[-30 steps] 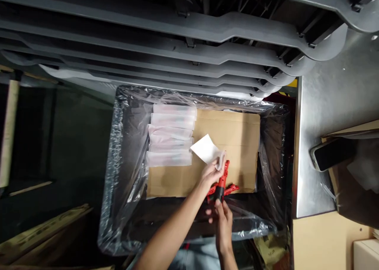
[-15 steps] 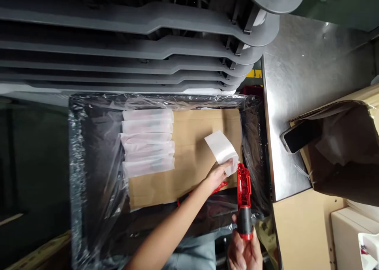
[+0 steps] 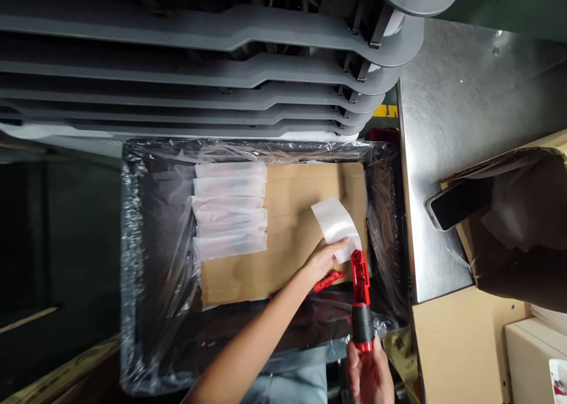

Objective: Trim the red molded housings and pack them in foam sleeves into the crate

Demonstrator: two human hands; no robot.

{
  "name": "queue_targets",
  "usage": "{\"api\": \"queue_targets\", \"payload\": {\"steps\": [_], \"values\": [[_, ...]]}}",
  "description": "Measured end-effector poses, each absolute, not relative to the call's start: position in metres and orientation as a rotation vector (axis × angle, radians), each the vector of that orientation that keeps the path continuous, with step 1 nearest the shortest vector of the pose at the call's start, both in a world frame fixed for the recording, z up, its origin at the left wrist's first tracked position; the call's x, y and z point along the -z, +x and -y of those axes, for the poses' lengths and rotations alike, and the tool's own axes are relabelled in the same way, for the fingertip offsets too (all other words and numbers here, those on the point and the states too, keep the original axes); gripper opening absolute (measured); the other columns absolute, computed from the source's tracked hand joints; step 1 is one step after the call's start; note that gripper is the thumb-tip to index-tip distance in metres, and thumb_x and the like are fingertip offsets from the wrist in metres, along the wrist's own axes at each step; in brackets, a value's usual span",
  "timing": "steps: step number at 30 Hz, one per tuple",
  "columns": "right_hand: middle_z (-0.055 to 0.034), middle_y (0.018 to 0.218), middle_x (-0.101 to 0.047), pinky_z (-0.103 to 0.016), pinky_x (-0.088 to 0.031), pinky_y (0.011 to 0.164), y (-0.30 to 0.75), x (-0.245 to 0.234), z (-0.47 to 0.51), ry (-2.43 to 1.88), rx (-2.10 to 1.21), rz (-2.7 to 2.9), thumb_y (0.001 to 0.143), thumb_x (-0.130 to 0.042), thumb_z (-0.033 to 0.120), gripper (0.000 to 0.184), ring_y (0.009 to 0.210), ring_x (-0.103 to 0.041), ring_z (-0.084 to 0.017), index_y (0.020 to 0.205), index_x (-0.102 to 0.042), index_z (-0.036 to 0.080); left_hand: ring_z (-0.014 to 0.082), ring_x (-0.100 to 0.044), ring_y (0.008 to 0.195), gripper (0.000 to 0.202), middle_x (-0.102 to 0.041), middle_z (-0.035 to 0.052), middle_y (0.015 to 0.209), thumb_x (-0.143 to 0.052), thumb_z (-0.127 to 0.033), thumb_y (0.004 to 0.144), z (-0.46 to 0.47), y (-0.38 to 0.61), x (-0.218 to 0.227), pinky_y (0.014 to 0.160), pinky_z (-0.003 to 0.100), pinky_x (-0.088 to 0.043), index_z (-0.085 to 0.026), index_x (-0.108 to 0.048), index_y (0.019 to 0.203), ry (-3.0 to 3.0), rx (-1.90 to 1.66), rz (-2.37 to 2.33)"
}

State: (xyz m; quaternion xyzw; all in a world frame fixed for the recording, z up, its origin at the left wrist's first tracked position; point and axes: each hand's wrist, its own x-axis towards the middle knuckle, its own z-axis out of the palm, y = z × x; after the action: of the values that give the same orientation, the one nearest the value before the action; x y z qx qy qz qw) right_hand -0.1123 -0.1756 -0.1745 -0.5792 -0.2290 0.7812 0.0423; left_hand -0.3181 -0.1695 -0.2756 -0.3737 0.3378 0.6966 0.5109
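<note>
Head view: one bare left hand (image 3: 326, 259) grips a flat, pliable, rectangular white sleeve (image 3: 335, 221), its surface smooth and slightly glossy, pinched between thumb and fingers near its lower end. One bare right hand (image 3: 370, 368) is closed on the lower red end of an elongated red-and-black moulded part (image 3: 360, 283). This part comprises a red upper section with a recessed, open face, a smooth black cylindrical collar and a red base. It stands roughly lengthwise to the view, its upper tip at the sleeve's right edge; whether the tip has entered the sleeve cannot be told.

Beneath the hands is one rectangular black tote (image 3: 133, 262), lined with wrinkled, shiny clear plastic film (image 3: 170, 244). On its floor lies one flat sheet of brown cardboard (image 3: 305, 185). Five wrapped white packets (image 3: 230, 220), soft and semi-translucent with faint coloured contents, form one column along the cardboard's left side. One loose slender red part (image 3: 328, 280) lies near the left wrist, partly hidden.

At least five long grey panels (image 3: 177, 29) with rounded ends are stacked behind the tote. To the right, one brushed metal table (image 3: 438, 120) bears one open brown carton (image 3: 518, 250) and one dark-screened phone (image 3: 456, 206).
</note>
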Motion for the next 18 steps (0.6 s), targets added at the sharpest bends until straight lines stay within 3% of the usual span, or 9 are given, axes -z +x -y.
{"api": "queue_targets", "payload": {"steps": [5, 8, 13, 18], "values": [[0.0015, 0.055, -0.051, -0.019, -0.030, 0.035, -0.116, 0.174, 0.177, -1.775, -2.403, 0.781, 0.078, -0.067, 0.067, 0.052, 0.039, -0.032, -0.005, 0.062, -0.063, 0.018, 0.0179, -0.072, 0.070, 0.028, -0.078, 0.0067, 0.081, -0.077, -0.008, 0.077, 0.177, -0.322, 0.277, 0.072, 0.027, -0.056, -0.010, -0.072, 0.104, -0.934, -1.665, -0.755], [0.0033, 0.056, -0.049, -0.017, -0.027, 0.033, -0.111, 0.183, 0.185, -1.753, -2.393, 0.668, 0.079, -0.068, 0.065, 0.048, 0.037, -0.027, -0.003, 0.068, -0.066, 0.019, 0.0172, -0.072, 0.073, 0.023, -0.078, 0.0071, 0.084, -0.073, -0.014, 0.083, 0.177, -0.322, 0.274, 0.074, 0.026, -0.056, -0.011, -0.072, 0.107, -0.948, -1.676, -0.711], [0.0097, 0.055, -0.038, -0.013, -0.018, 0.030, -0.099, 0.200, 0.196, -1.613, -2.617, 0.200, 0.082, -0.070, 0.057, 0.039, 0.036, -0.011, 0.000, 0.089, -0.070, 0.019, 0.0254, -0.073, 0.091, 0.044, -0.077, 0.0188, 0.101, -0.057, -0.039, 0.095, 0.176, -0.323, 0.261, 0.091, 0.037, -0.054, -0.006, -0.066, 0.122, -0.906, -1.655, -0.551], [0.0096, 0.056, -0.038, -0.010, -0.024, 0.032, -0.104, 0.197, 0.199, -1.587, -2.505, 0.135, 0.082, -0.073, 0.051, 0.034, 0.039, -0.011, -0.001, 0.098, -0.072, 0.021, 0.0245, -0.071, 0.099, 0.058, -0.075, 0.0179, 0.112, -0.039, -0.050, 0.100, 0.180, -0.324, 0.254, 0.094, 0.036, -0.054, -0.005, -0.060, 0.130, -0.911, -1.692, -0.473]]}}
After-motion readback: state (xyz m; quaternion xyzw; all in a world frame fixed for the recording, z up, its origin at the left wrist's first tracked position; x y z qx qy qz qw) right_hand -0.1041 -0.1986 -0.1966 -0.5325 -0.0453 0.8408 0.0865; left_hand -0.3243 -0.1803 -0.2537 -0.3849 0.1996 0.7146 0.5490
